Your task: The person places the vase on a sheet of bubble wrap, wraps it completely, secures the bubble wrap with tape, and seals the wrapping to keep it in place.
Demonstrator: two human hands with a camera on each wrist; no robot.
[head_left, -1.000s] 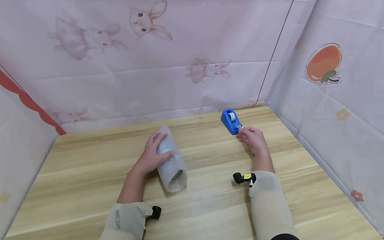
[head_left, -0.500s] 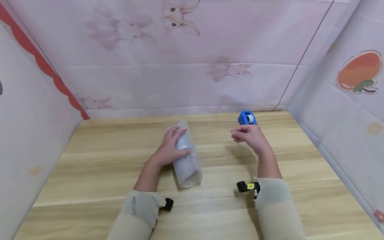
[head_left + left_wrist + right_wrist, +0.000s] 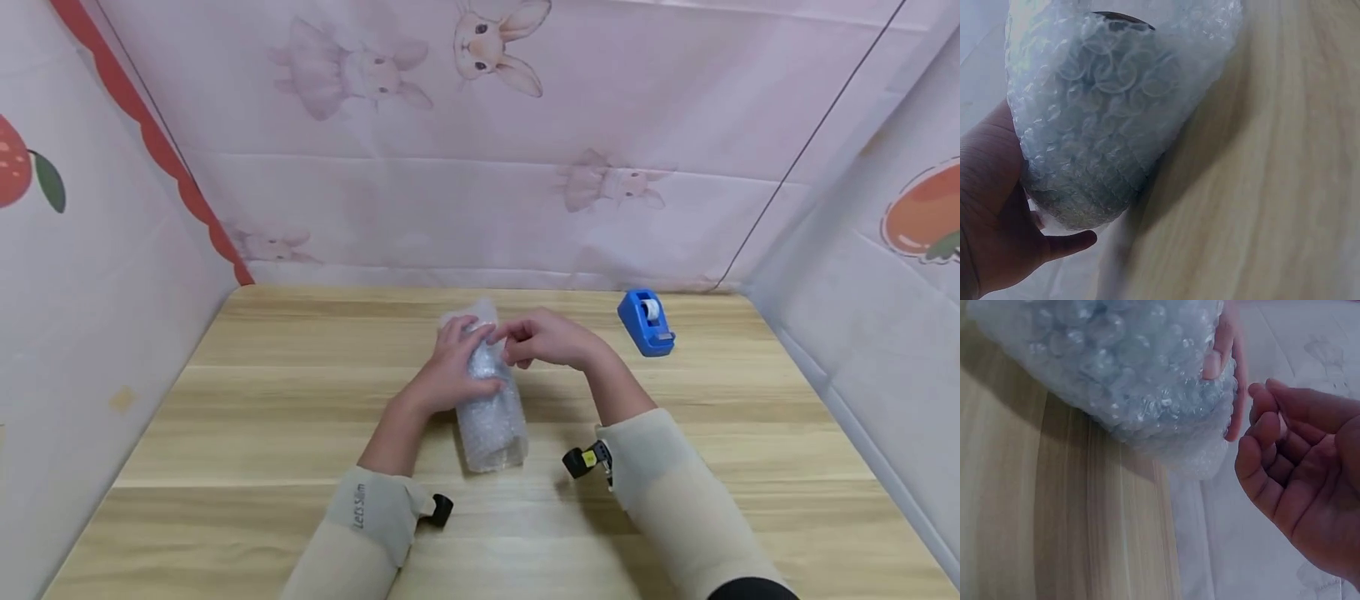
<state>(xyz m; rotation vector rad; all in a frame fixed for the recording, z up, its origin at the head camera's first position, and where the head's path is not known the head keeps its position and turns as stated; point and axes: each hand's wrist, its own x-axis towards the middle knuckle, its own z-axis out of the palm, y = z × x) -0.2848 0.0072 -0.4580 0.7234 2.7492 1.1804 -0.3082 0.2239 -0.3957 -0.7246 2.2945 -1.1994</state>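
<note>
A bubble-wrapped bundle (image 3: 491, 425) lies on the wooden table, its long side pointing away from me. My left hand (image 3: 450, 371) grips it from the left, thumb across the top. Inside the wrap, the left wrist view shows a dark rounded rim (image 3: 1124, 20); the rest of that object is blurred by the bubbles. At the bundle's far right side is my right hand (image 3: 551, 337). Its thumb and fingertips are pinched together in the right wrist view, around what looks like a small strip of clear tape (image 3: 1283, 427), barely visible. A blue tape dispenser (image 3: 647, 325) stands farther right.
The wooden table (image 3: 300, 417) meets a cloth backdrop (image 3: 465, 217) printed with rabbits at its far edge. More cloth hangs along the left and right sides. A small black camera sits on each sleeve.
My right hand has left the dispenser's cutting end and moved left to the bundle. My left hand keeps its grip, and the bundle has rolled slightly. The view has turned left.
</note>
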